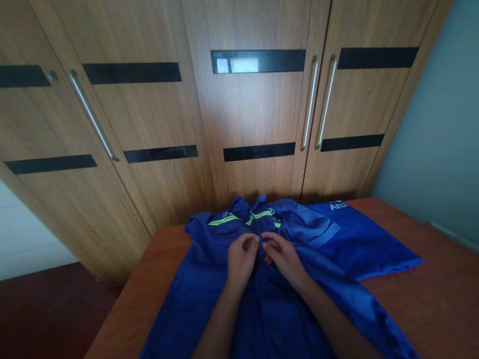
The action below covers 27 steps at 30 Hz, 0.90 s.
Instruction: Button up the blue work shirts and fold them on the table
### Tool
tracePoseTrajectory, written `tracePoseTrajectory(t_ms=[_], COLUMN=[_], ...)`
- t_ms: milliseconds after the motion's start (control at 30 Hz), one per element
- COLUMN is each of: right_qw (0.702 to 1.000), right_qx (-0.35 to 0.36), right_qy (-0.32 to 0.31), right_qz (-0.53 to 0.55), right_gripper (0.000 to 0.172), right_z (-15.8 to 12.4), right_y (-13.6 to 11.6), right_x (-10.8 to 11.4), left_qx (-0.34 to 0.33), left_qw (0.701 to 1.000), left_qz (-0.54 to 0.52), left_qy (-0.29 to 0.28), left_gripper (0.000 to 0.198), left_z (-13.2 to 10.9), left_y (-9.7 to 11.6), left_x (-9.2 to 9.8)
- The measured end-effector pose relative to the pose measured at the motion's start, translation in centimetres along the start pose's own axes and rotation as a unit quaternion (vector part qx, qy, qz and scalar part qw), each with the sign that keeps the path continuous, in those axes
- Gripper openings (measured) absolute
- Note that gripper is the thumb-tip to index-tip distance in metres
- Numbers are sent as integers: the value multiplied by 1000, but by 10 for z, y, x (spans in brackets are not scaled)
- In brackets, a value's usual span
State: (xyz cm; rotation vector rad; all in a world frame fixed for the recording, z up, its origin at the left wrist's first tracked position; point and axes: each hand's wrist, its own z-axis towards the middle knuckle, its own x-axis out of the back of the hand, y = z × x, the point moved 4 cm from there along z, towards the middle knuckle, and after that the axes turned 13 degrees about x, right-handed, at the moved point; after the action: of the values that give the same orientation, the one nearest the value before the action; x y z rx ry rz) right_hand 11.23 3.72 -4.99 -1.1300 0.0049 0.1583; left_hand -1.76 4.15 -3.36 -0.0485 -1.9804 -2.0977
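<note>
A dark blue work shirt [209, 291] lies spread front up, its collar at the far end and yellow-green stripes across the chest. Both my hands are at its front opening, just below the stripes. My left hand [241, 257] pinches the fabric with thumb and index finger on the left of the opening. Close beside it, my right hand [283, 256] has its fingers curled in a pinch on the other edge. Whatever button sits between the fingertips is hidden. Further down the front, a dark button [278, 338] shows.
The shirt rests on a reddish-brown wooden table [456, 306]. A brighter blue piece of fabric with white lettering [373, 246] lies partly under the shirt's right side. Behind stands a wooden wardrobe [254, 111] with metal handles. A pale wall [450, 144] rises at right.
</note>
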Motion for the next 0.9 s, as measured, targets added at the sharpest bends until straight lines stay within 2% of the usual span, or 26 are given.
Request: tracePoseTrajectory(t_ms=[100, 200, 367, 500, 600, 733, 900], right_qw=[999, 995, 961, 937, 937, 952, 986], right_qx=[12, 40, 100, 146, 141, 119, 21], right_qy=[-24, -36, -3, 19, 28, 56, 83], right_qz=[-20, -89, -258, -316, -318, -275, -140], right_gripper=[30, 29, 27, 22, 19, 20, 22], right_z=[-1, -1, -1, -1, -1, 2, 5], right_y=[0, -1, -9, -16, -18, -14, 6], right_x=[-3, -4, 2, 5, 7, 12, 15], left_qx=[39, 76, 125, 143, 137, 108, 46], left_qw=[998, 993, 984, 980, 981, 987, 997], left_qz=[-49, -87, -127, -140, -137, -116, -62], left_qy=[-15, -12, -10, -13, -14, -13, -13], left_gripper=[24, 26, 28, 24, 20, 21, 16], left_z=[2, 1, -1, 0, 0, 0, 1], left_y=[-3, -7, -15, -19, -18, -14, -12], left_x=[-1, -1, -2, -3, -3, -4, -6])
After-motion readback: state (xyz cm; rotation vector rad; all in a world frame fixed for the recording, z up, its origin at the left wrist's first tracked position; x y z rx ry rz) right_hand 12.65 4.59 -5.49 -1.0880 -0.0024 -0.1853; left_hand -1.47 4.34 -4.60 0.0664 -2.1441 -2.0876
